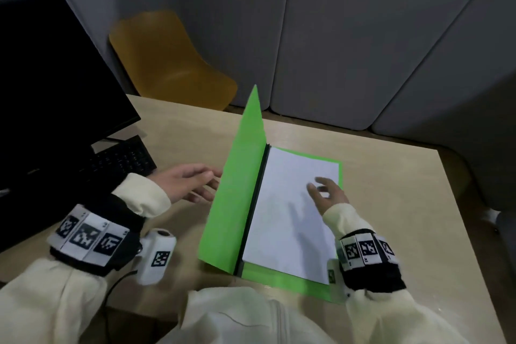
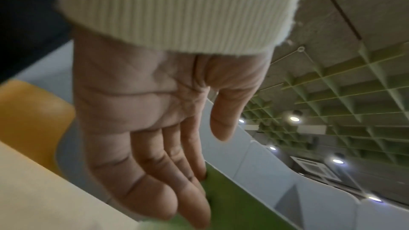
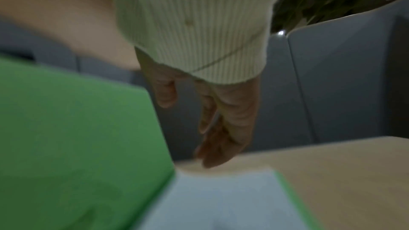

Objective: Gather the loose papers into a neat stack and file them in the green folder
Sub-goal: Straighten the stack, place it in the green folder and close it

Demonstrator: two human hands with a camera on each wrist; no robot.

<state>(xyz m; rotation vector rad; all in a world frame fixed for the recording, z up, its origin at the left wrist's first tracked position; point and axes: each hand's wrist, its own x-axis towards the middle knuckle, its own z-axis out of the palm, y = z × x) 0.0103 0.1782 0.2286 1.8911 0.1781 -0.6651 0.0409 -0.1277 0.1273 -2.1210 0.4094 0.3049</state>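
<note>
The green folder (image 1: 237, 181) lies on the table with its front cover raised nearly upright. A squared stack of white papers (image 1: 290, 209) lies on its back cover. My left hand (image 1: 192, 183) is flat, its straight fingertips (image 2: 199, 177) touching the outer face of the raised cover (image 2: 232, 202). My right hand (image 1: 328, 193) hovers with relaxed, spread fingers just above the right part of the papers and holds nothing. In the blurred right wrist view the right hand (image 3: 212, 128) hangs over the papers (image 3: 221, 202) beside the green cover (image 3: 77, 137).
A black monitor (image 1: 50, 86) and black keyboard (image 1: 117, 162) stand at the table's left. A yellow chair (image 1: 167, 61) stands behind the table, with grey padded wall panels (image 1: 363, 36) beyond. The wooden table (image 1: 405, 204) stretches to the right of the folder.
</note>
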